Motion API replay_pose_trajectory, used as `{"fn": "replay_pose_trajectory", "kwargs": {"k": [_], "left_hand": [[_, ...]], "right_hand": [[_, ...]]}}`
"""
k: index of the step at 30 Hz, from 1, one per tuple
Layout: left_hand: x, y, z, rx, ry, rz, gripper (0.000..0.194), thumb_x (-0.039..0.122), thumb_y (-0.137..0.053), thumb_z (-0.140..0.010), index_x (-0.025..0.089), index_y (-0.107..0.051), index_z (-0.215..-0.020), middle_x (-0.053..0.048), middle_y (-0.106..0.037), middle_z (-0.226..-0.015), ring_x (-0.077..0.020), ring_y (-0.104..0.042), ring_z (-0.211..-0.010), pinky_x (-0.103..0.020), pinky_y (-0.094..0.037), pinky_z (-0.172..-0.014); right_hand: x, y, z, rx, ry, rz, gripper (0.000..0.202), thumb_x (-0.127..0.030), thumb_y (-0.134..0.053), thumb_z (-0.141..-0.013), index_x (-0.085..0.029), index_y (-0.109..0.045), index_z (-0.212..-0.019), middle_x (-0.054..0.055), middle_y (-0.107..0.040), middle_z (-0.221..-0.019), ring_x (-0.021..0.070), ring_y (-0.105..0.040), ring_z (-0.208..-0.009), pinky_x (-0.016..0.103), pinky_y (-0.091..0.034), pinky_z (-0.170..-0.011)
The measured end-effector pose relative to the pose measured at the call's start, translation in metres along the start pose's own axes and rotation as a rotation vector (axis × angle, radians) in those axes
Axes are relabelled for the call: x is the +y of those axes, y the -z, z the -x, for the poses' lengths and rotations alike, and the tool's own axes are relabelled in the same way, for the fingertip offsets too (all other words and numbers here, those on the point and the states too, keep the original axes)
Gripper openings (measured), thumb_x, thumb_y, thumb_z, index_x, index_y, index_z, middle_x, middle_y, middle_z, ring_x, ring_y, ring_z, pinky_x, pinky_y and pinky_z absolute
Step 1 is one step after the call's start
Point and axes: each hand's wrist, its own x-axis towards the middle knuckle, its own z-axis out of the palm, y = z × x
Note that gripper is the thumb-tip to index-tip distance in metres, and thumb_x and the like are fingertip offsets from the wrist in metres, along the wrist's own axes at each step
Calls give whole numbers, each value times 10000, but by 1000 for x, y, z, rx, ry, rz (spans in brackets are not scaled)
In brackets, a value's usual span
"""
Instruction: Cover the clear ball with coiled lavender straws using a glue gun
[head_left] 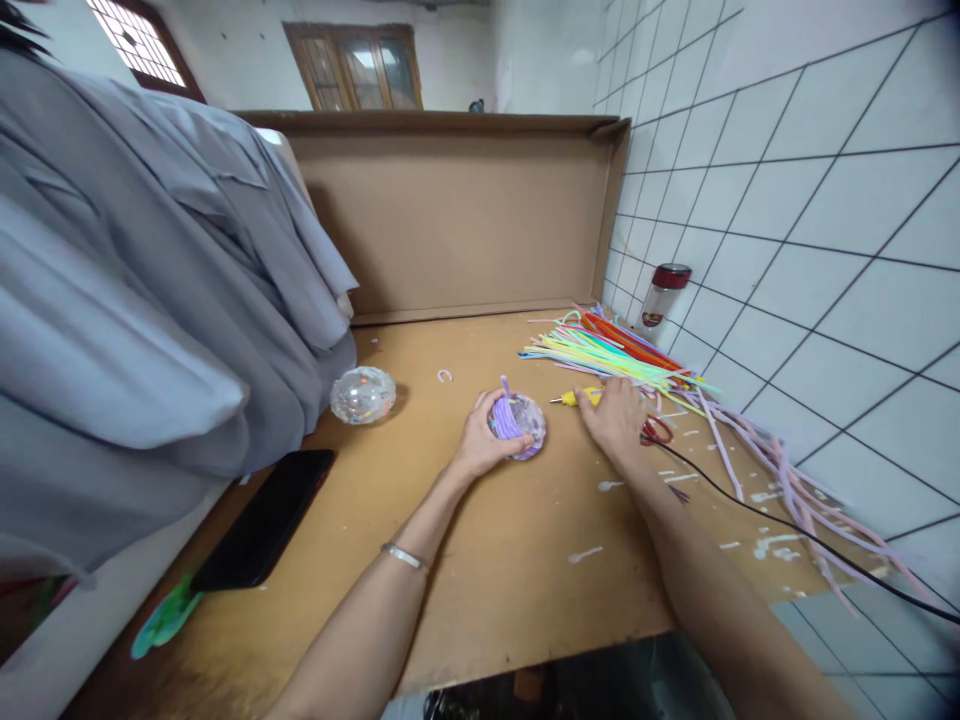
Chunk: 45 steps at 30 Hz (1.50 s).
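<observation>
My left hand [487,437] is wrapped around a clear faceted ball [529,415] on the table. Purple pipe cleaner [508,420] is wound over its left side, with one loose end sticking up. To the right, my right hand [619,420] closes over a yellow glue gun [566,398] that lies low against the tabletop. Its metal nozzle points left toward the ball, and most of its body is hidden under my fingers. A black cord [720,485] trails from it to the right edge. Red-handled scissors [658,430] lie partly hidden beside my right wrist.
Pipe cleaners [622,350] in several colours are heaped by the tiled wall, near a red-lidded jar [664,295]. Another clear faceted ball [363,395] sits left. A black phone [266,520] lies near a person in grey cloth [150,280]. Cardboard [465,220] stands behind.
</observation>
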Motion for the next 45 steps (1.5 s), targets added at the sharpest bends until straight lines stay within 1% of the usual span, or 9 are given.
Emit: {"fn": "replay_pose_trajectory", "kwargs": {"k": [2,4,9,12,15,19,22,28,45], "left_hand": [[0,0,0,8,13,9,660,279,-812,-512,165,-550,-1107,-83,-559,-1113,-239,-560,-1049,-406,-437,-966],[0,0,0,10,12,8,663,279,-812,-511,163,-551,-1109,-81,-558,-1105,-237,-559,-1043,-401,-439,-959],[-2,0,1,10,2,-1,681,309,-818,-510,182,-553,-1124,-65,-559,-1093,-232,-564,-1036,-390,-448,-947],[-4,0,1,13,-6,-2,681,318,-814,-520,185,-549,-1133,-65,-562,-1100,-229,-567,-1038,-386,-450,-945],[-6,-1,1,29,-9,-14,685,316,-818,-515,183,-547,-1130,-67,-566,-1098,-230,-568,-1035,-391,-447,-949],[-5,-1,0,42,10,-15,687,302,-822,-496,186,-551,-1117,-63,-563,-1095,-234,-567,-1035,-394,-450,-947],[-4,-1,0,54,16,-2,687,282,-816,-497,186,-543,-1120,-65,-561,-1108,-237,-562,-1053,-399,-438,-963],[-4,-2,0,38,-14,-8,687,304,-815,-498,177,-550,-1120,-67,-556,-1101,-238,-562,-1044,-394,-449,-946],[-3,1,-1,-31,-110,-84,688,310,-804,-497,185,-530,-1116,-69,-548,-1137,-247,-533,-1093,-411,-419,-992]], "right_hand": [[7,-4,-1,-127,-46,203,585,-527,-539,-784,-8,-574,-1051,278,-588,-1019,386,-546,-988,490,-396,-816],[9,-9,0,-210,-81,295,633,-530,-560,-767,25,-566,-1071,300,-578,-1035,392,-562,-978,465,-420,-768],[12,-11,-3,-263,-146,271,518,-453,-559,-758,-14,-597,-1030,269,-603,-1048,363,-586,-975,397,-440,-715],[13,-6,-6,-204,-189,164,455,-420,-545,-746,-56,-600,-1014,237,-627,-1018,346,-607,-914,378,-429,-677],[7,1,-8,-66,-183,28,415,-409,-513,-743,-99,-574,-1012,193,-646,-939,319,-609,-850,363,-407,-661],[-7,7,-3,98,-104,-112,377,-418,-509,-719,-164,-518,-998,95,-636,-823,267,-588,-757,322,-382,-645],[-16,9,5,146,-5,-123,329,-408,-513,-714,-191,-503,-961,70,-622,-794,253,-577,-749,313,-380,-651],[-18,6,10,133,107,-88,344,-404,-509,-723,-169,-520,-975,104,-641,-827,262,-583,-764,336,-397,-685],[-18,3,10,69,69,-59,448,-413,-530,-727,-144,-534,-1085,98,-660,-848,253,-586,-738,312,-359,-633]]}}
